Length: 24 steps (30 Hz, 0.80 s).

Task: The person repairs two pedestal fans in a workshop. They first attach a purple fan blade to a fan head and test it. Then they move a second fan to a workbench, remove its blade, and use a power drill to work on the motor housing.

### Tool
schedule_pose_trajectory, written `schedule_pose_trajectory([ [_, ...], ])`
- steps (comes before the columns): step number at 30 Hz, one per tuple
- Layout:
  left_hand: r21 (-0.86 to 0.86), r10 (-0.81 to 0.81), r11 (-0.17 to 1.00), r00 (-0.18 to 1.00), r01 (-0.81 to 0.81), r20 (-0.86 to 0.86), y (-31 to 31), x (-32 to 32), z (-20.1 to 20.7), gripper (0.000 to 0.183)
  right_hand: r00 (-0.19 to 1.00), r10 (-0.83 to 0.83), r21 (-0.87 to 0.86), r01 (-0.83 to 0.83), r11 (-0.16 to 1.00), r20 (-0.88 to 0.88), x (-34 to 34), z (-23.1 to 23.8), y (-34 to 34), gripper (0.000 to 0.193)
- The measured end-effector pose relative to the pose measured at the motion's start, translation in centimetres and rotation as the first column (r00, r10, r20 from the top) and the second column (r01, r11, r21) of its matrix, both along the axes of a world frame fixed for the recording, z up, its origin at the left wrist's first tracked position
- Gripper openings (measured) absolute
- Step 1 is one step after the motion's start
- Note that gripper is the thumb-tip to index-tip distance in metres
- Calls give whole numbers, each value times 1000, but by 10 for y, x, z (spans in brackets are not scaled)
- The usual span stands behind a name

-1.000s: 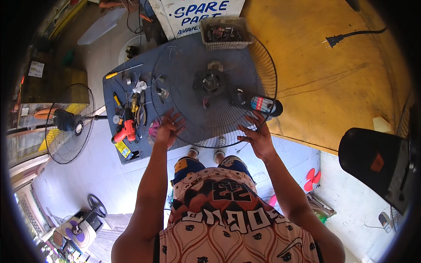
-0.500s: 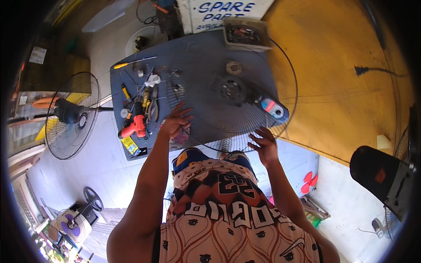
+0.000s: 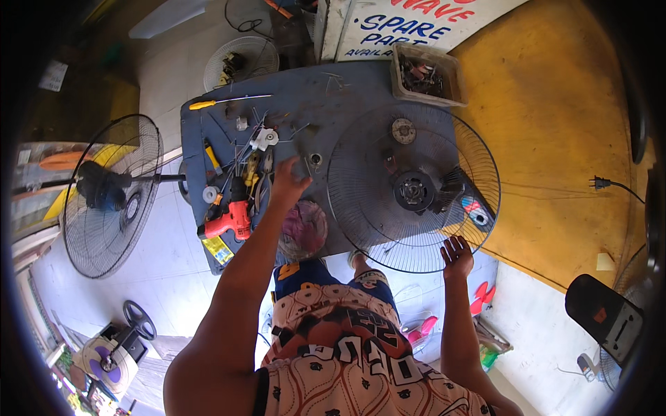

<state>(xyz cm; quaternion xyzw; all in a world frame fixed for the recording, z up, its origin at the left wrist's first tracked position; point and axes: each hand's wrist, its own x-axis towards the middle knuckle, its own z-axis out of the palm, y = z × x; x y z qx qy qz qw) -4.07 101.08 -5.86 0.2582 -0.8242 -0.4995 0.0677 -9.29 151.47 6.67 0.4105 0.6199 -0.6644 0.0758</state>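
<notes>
A round black wire fan guard (image 3: pixel 345 229) lies on the dark table (image 3: pixel 361 83), with a black fan motor (image 3: pixel 414 191) at its middle. My right hand (image 3: pixel 458 258) is at the guard's near right rim, its fingers stretched out against the wires. Over the table, left of the guard, my left hand (image 3: pixel 290 186) reaches out with thumb and fingers apart and seemingly nothing in them. Just past its fingertips is a small round metal part (image 3: pixel 316 160). Close to that wrist sit a red power drill (image 3: pixel 232 220) and a round tub with pinkish contents (image 3: pixel 305 229).
Screwdrivers, pliers and a white plastic part (image 3: pixel 264 139) crowd the table's left side. A clear bin of small parts (image 3: pixel 427 75) stands at the far edge. A stand fan (image 3: pixel 114 194) is at the left; a yellow board (image 3: pixel 548 139) with a plug (image 3: pixel 600 183) lies right.
The fan guard, blurred before, now lies sharp and farther right in view. My left hand has left its near edge and moved toward the small parts. My right hand stays at the rim.
</notes>
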Motion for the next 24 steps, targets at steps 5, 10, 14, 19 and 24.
schedule_pose_trajectory([
  [5,-238,-304,931,949,278,-83,-11,-65,-12,47,995,-102,20,103,995,-22,1,-3,-20,63],
  [10,-212,-51,977,996,33,-76,-80,-135,-9,48,998,-19,16,20,1000,-67,-1,21,-45,51],
  [14,-417,68,904,995,-93,-74,-116,-183,-6,53,999,2,40,0,999,-36,-2,34,-55,55],
  [19,-369,4,929,999,10,36,-119,-187,-24,60,997,52,-2,-52,999,-58,5,29,-46,59],
  [24,-205,73,975,996,-84,-58,-114,-158,-23,78,984,167,31,-165,986,-63,11,26,-23,72],
])
